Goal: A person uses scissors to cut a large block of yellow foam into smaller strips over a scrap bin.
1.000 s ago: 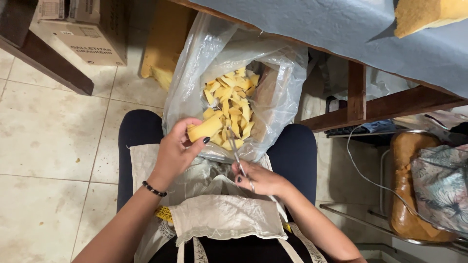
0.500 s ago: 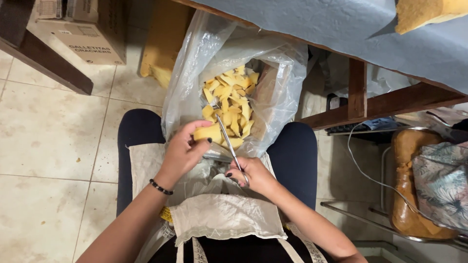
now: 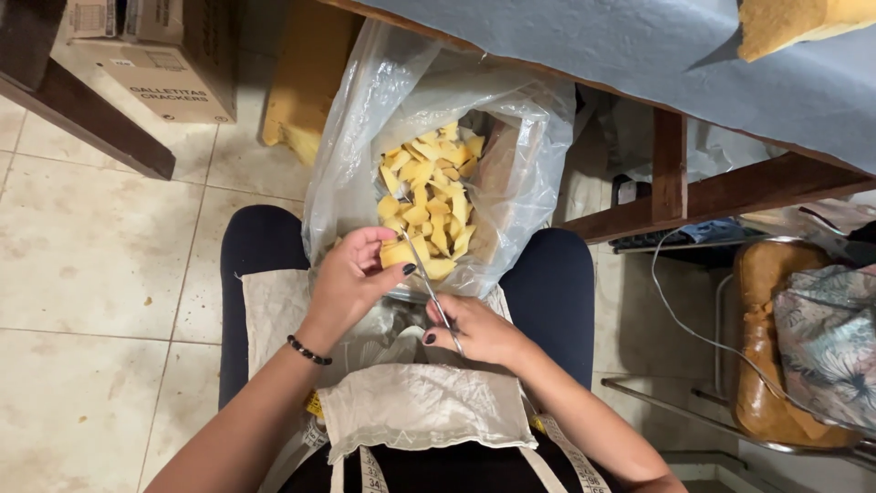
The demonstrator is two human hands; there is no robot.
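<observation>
my left hand (image 3: 351, 278) was pinched narrow around a short yellow foam piece (image 3: 398, 253), thumb under and fingertips on top, just left of the frame's centre. my right hand (image 3: 479, 330) was closed through the handles of the scissors (image 3: 429, 288), whose thin blades ran up and left to meet that piece at its right end. i could not tell whether the blades were shut or a little apart.

a second before, the strip in my left hand was longer and stuck out to the right; by this moment it was only a stub at my fingertips, and the scissors had come in tight against it. i judged that a chunk had just been snipped off and dropped among the others, so little of this strip was left to cut.

just above both hands, the clear plastic bag (image 3: 351, 137) stood open between my knees, with a pile of yellow foam bits (image 3: 433, 187) inside. a cloth apron (image 3: 415, 406) lay over my lap in the lower middle. a cardboard box (image 3: 164, 68) sat at the upper left on the tiled floor (image 3: 82, 246), and a table with a blue cover (image 3: 639, 46) crossed the upper right.
</observation>
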